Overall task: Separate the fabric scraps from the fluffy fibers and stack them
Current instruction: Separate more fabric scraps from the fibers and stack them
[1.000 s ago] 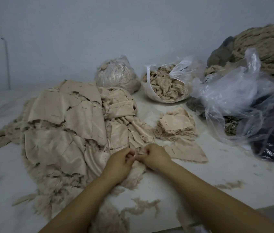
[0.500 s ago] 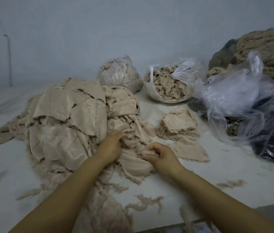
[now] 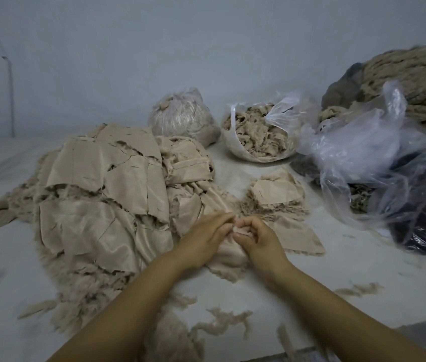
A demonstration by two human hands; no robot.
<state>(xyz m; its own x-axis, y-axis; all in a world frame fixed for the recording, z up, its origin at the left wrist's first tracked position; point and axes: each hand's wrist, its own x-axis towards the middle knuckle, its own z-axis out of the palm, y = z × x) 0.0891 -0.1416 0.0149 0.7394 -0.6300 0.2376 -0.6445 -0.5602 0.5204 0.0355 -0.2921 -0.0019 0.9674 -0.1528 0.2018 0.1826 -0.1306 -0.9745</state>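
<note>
Head view of the work surface. The left hand (image 3: 202,237) and right hand (image 3: 257,237) meet at the centre, fingertips nearly touching, over a small beige fabric scrap with fluffy fibre edges (image 3: 229,259) that lies on the white bench (image 3: 324,270). The right hand's fingers are curled inward and its thumb and forefinger appear to pinch the top edge of this scrap; the exact contact is partly hidden by the fingers. The left hand's fingers are extended with only a slight bend, their tips resting at the same edge of the scrap; whether they pinch it cannot be told.

To the left of the hands lies a large heap of beige satin-like fabric pieces backed with fluffy fibres (image 3: 102,194), its fringe spreading onto the bench. Just beyond the right hand sits a small stack of flat beige fabric scraps (image 3: 276,192), and a larger flat beige piece (image 3: 298,239) lies beside the right hand, touching the stack's near edge. Loose tufts of beige fibre (image 3: 222,321) lie on the bench near the forearms.

At the back stand a closed clear plastic bag filled with pale fibres (image 3: 180,118) and, beside it, an open clear plastic bag of beige fluffy fibres (image 3: 256,134). To the right are crumpled clear plastic bags over dark material (image 3: 389,163), with a mound of tan rope-like fibre (image 3: 415,77) behind.
</note>
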